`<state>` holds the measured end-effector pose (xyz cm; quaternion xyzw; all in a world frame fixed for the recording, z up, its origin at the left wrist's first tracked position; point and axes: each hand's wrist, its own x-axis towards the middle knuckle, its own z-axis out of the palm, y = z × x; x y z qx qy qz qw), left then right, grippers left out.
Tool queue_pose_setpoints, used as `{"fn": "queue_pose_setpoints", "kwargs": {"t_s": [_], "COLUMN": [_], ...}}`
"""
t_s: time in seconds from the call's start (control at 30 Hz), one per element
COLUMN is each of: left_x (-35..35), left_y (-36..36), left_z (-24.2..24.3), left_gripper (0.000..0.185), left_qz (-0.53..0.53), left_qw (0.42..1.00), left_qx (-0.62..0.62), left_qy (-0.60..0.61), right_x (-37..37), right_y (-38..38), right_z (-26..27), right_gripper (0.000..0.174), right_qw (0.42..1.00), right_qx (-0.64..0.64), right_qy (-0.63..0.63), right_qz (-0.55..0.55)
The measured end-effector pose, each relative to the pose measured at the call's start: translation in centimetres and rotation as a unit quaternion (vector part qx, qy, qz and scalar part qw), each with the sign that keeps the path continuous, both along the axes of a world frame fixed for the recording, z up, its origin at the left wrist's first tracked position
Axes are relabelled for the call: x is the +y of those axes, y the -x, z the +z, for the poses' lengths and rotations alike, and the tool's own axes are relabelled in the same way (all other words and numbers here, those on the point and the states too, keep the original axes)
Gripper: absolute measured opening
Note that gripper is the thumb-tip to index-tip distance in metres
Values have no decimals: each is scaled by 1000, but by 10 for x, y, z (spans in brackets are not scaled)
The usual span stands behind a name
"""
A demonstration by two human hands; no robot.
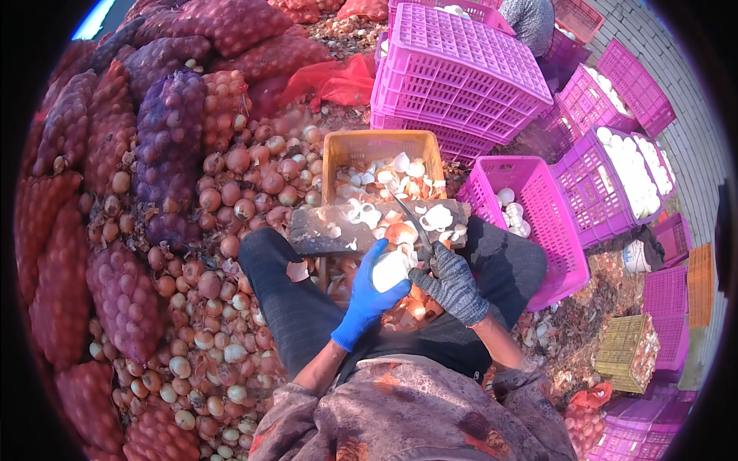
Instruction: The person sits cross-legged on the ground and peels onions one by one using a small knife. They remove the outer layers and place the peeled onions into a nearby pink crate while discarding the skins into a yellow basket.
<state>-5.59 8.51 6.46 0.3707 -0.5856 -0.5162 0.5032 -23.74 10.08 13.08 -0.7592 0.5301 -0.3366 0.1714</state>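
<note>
My left hand (369, 291), in a blue glove, holds a peeled white onion (390, 272) between thumb and fingers. My right hand (452, 282), in a grey knitted glove, grips a knife (413, 219) whose blade points up and away over the board; its thumb is close to the onion. Just beyond the hands, a worn wooden board (308, 230) lies across an orange plastic crate (327, 167). On the board are white onion pieces and peels (436, 217). Loose skins fill part of the crate and lie below the board between my knees.
Unpeeled onions (230, 311) cover the ground at left, with full mesh sacks (170, 150) behind. At right, a pink crate (553, 230) holds several peeled onions (513, 213). Stacked pink crates (461, 75) stand ahead; more filled crates (605, 178) line the right. Another person (527, 23) is partly visible.
</note>
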Motion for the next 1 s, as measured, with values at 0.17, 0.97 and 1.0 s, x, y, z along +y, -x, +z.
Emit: {"fn": "queue_pose_setpoints", "kwargs": {"t_s": [0.17, 0.97, 1.0], "left_x": [4, -68, -78], "left_y": [-3, 158, 163], "left_z": [21, 144, 162], "left_gripper": [92, 59, 54], "left_qz": [-46, -140, -103], "left_qw": [991, 962, 954], "left_qx": [63, 76, 73], "left_qy": [-111, 223, 273], "right_x": [-19, 4, 4], "right_y": [-2, 28, 26], "right_z": [2, -73, -71], "right_gripper": [32, 29, 27], "right_qw": [975, 899, 914], "right_qx": [-149, 253, 275], "right_qy": [-167, -358, -295], "right_qz": [8, 24, 43]}}
